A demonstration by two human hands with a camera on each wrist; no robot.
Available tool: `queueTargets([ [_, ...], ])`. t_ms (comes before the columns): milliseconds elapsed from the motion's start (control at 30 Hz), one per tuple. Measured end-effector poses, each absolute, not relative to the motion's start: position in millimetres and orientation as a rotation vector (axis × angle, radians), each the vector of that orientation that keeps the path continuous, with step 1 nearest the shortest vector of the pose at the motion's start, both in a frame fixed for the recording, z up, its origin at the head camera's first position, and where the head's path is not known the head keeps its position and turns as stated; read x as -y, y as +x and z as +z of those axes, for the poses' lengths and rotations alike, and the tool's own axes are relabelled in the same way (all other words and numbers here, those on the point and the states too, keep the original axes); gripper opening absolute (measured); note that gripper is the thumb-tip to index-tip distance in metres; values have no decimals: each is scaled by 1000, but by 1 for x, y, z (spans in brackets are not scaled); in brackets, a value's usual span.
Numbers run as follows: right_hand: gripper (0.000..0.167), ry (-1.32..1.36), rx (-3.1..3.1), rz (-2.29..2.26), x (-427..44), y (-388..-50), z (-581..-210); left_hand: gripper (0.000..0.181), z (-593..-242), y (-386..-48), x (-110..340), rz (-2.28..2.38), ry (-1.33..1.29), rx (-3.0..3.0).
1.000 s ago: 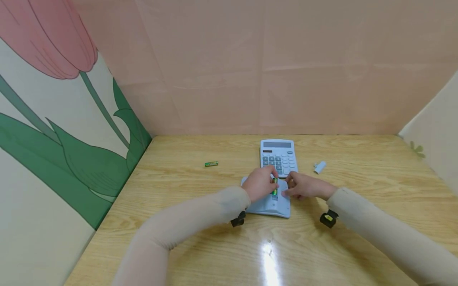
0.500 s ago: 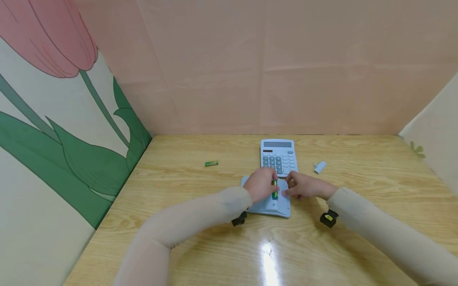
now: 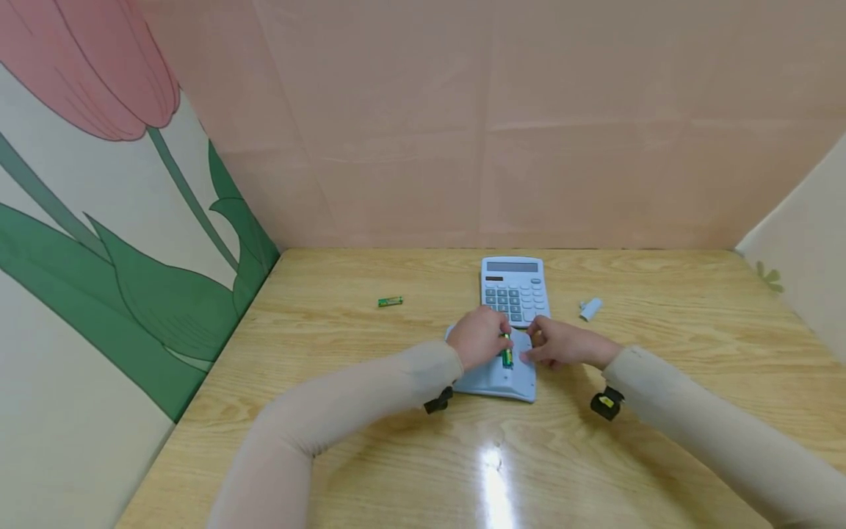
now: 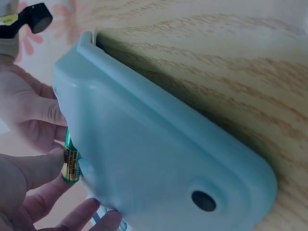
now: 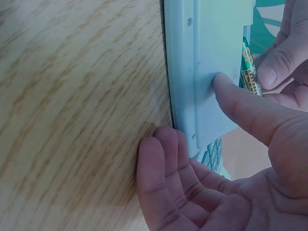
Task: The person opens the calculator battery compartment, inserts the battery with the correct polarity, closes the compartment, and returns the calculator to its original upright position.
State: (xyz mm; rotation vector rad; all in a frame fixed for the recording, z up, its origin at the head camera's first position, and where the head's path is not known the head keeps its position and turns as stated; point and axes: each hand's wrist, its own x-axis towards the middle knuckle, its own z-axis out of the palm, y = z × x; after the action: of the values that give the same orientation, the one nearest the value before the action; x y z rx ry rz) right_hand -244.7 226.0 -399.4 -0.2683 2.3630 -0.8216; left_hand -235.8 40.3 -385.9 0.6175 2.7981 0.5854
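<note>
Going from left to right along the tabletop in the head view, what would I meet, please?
A loose green battery → the left hand → the pinched green battery → the right hand → a small pale plastic piece.

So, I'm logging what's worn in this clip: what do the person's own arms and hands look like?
The left sleeve and right sleeve are plain, long and beige, ending at the wrists. The left hand and right hand show no gloves or rings. Black cameras sit by both cuffs; the right wrist camera bears a yellow label, while the left wrist camera shows none.
</note>
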Motion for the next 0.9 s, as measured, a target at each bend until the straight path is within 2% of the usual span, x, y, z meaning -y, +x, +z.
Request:
queueTargets([
  [900, 45, -283, -2368, -816, -225, -248, -401, 18, -388, -236, -42, 555, 630, -2816],
])
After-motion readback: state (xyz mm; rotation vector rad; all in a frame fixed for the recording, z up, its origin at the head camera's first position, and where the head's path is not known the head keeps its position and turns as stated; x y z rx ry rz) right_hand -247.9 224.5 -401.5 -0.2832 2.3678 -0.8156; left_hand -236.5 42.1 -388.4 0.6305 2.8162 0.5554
